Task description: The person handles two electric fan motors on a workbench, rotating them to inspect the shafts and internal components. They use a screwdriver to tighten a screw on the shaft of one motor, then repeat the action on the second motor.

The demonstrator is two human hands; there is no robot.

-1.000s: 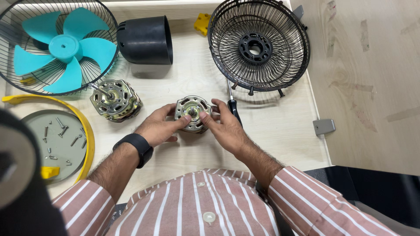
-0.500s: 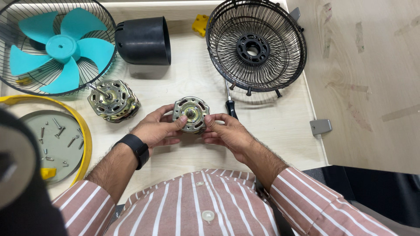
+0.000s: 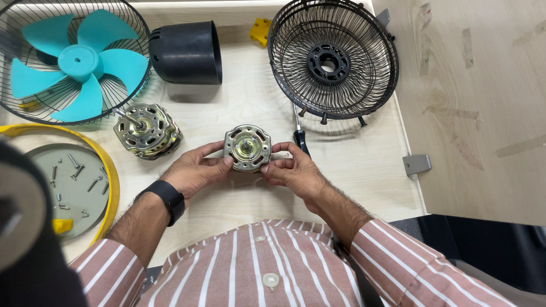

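Surface: pale wooden worktable [image 3: 364, 170], seen from above; it fills most of the frame, with a wood-grain floor at right.
Held part: round metal motor [image 3: 247, 148], centre of frame, raised just off the table with its flat end plate and short shaft stub facing you.
Left hand [image 3: 193, 170]: your fingers curl round the motor's left rim, thumb tip pressed to its edge; a black wristband sits behind.
Right hand [image 3: 293, 170]: your fingertips pinch the right rim, thumb underneath.
Handling, judged: steel and windings, so likely dense and heavy for its bulk; stiff, with smooth plated faces that may slip. Grip the outer rim with both hands, not the shaft.
Second motor [image 3: 148, 131]: left of centre, lying on the table, shaft tilted to upper left.
Screwdriver [image 3: 300, 136]: just beyond your right fingers, partly hidden.
Rear guard [image 3: 333, 59]: black wire cage, upper right.
Front guard with teal blade [image 3: 77, 59]: upper left.
Black housing [image 3: 187, 52]: top centre, on its side.
Yellow-rimmed tray [image 3: 111, 176]: left edge, holding loose screws [image 3: 74, 170].
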